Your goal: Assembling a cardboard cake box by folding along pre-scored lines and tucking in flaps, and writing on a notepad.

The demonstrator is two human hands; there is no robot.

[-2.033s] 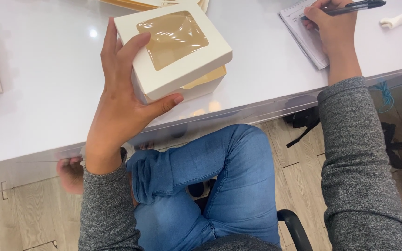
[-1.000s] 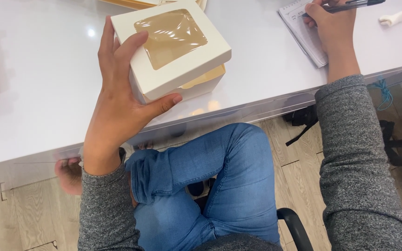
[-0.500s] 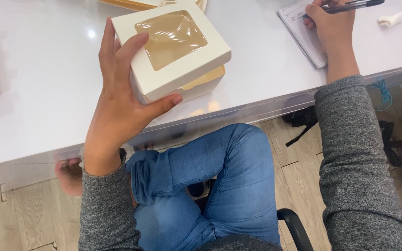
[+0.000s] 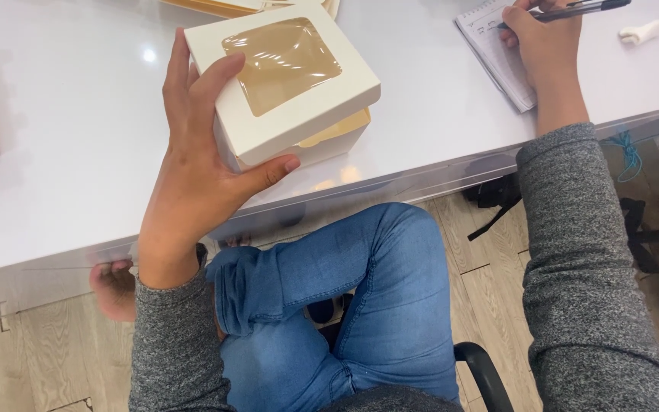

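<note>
A cream cardboard box point(image 4: 284, 84) with a clear square window in its lid sits tilted near the front edge of the white desk point(image 4: 78, 152). A dark pen point(image 4: 573, 9) lies slanted over a small white notepad point(image 4: 497, 53) toward the desk's far right corner.

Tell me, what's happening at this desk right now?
A person sits at a white table. Their left hand grips a cream cardboard box with a clear window in its lid, holding it over the table's edge. Their right hand holds a dark pen with its tip on a small notepad. A small white object lies beyond the pen, and more flat cream cardboard sits at the top edge.
</note>
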